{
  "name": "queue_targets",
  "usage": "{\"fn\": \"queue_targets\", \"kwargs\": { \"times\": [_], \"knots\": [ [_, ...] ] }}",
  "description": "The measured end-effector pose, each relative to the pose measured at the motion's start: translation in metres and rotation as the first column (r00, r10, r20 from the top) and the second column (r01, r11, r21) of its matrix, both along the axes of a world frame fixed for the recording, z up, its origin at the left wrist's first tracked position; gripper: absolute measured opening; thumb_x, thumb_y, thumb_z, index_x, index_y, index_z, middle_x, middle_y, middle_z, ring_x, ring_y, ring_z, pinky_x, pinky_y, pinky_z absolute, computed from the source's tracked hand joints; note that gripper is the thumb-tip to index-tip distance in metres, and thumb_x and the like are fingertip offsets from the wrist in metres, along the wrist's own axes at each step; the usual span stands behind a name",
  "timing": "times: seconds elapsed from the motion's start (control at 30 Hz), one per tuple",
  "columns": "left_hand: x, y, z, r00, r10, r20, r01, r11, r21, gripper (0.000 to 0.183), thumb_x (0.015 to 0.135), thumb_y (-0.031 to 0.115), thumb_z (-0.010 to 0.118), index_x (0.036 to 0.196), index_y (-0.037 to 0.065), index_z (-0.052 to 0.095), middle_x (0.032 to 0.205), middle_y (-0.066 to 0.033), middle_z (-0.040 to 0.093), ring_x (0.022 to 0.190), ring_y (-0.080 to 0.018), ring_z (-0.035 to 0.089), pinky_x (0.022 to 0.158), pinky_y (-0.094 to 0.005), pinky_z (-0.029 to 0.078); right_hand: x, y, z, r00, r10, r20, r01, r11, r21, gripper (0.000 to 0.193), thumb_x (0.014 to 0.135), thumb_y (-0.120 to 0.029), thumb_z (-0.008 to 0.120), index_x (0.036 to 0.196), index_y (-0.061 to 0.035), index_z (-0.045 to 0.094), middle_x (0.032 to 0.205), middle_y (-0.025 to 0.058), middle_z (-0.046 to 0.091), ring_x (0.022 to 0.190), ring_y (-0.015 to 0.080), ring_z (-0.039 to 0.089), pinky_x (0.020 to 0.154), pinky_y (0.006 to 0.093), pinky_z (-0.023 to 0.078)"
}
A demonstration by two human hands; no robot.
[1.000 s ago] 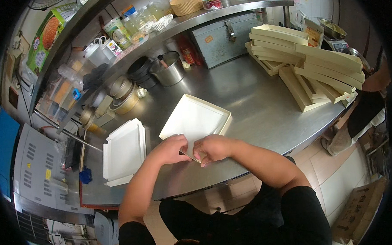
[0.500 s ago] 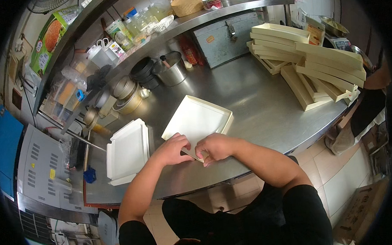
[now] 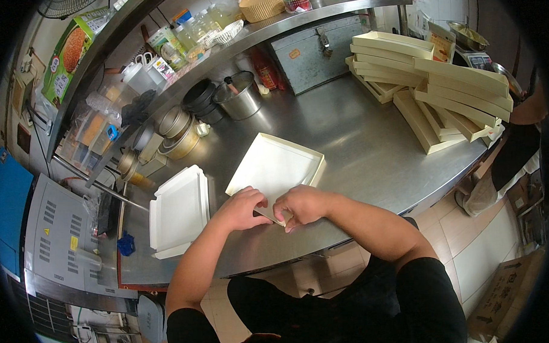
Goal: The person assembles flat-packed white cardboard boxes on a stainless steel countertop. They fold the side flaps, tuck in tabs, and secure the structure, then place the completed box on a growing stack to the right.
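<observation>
A shallow cream cardboard tray box (image 3: 277, 162) with a white inside lies on the steel counter in front of me, its far and right walls standing up. My left hand (image 3: 245, 209) grips its near side, thumb inside and fingers curled. At the near right corner, my right hand (image 3: 301, 205) is closed on the cardboard edge, with fingers bent and pressed together. Both hands partly hide the near wall. To the left lies a second white cardboard tray blank (image 3: 180, 212), its edges partly raised, touched by neither hand.
Several cream box trays (image 3: 459, 86) are piled at the right of the steel counter (image 3: 346, 151). A grey metal chest (image 3: 312, 52) and a steel pot (image 3: 239, 100) stand at the back, beneath a loaded shelf (image 3: 317, 14). Another person's arm (image 3: 529, 108) shows at the far right.
</observation>
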State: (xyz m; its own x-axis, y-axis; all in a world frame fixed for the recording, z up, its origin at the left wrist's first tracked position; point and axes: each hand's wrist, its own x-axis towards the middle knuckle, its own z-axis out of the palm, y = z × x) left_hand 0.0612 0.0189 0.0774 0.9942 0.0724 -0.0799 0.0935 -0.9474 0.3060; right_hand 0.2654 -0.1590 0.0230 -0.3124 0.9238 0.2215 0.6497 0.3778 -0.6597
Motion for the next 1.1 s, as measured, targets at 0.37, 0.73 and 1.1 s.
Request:
{"fn": "queue_targets", "kwargs": {
  "times": [0.37,0.73,1.1],
  "knots": [
    [0.0018,-0.0033,0.0052,0.996,0.024,-0.081,-0.025,1.0,-0.01,0.041,0.08,0.036,0.096,0.1,0.008,0.073,0.105,-0.0074,0.072,0.107,-0.0305,0.066,0.095,-0.0426,0.055,-0.0002,-0.0009,0.0056,1.0,-0.003,0.011,0.004,0.999,-0.032,0.039,0.078,-0.031,0.097,0.105,-0.0154,0.073,0.101,0.0098,0.078,0.1,0.0375,0.075,0.083,0.05,0.055],
    [0.001,-0.0005,0.0016,1.0,-0.002,-0.03,0.002,1.0,-0.003,0.041,0.08,0.036,0.096,0.098,0.007,0.073,0.104,-0.0079,0.073,0.11,-0.0312,0.066,0.097,-0.0423,0.055,-0.0002,0.0007,0.0009,1.0,-0.008,0.009,0.008,1.0,-0.014,0.039,0.078,-0.031,0.097,0.104,-0.0153,0.072,0.097,0.0108,0.078,0.096,0.0378,0.074,0.08,0.0501,0.055],
    [0.0017,-0.0041,0.0017,0.997,0.028,-0.067,-0.029,0.999,-0.019,0.042,0.081,0.038,0.095,0.101,0.008,0.074,0.108,-0.0099,0.072,0.112,-0.033,0.066,0.099,-0.0434,0.053,0.0007,-0.0008,0.0013,1.0,-0.002,-0.011,0.002,1.0,0.007,0.039,0.077,-0.03,0.098,0.104,-0.0159,0.073,0.099,0.0108,0.078,0.097,0.0388,0.074,0.081,0.0506,0.055]
  ]
}}
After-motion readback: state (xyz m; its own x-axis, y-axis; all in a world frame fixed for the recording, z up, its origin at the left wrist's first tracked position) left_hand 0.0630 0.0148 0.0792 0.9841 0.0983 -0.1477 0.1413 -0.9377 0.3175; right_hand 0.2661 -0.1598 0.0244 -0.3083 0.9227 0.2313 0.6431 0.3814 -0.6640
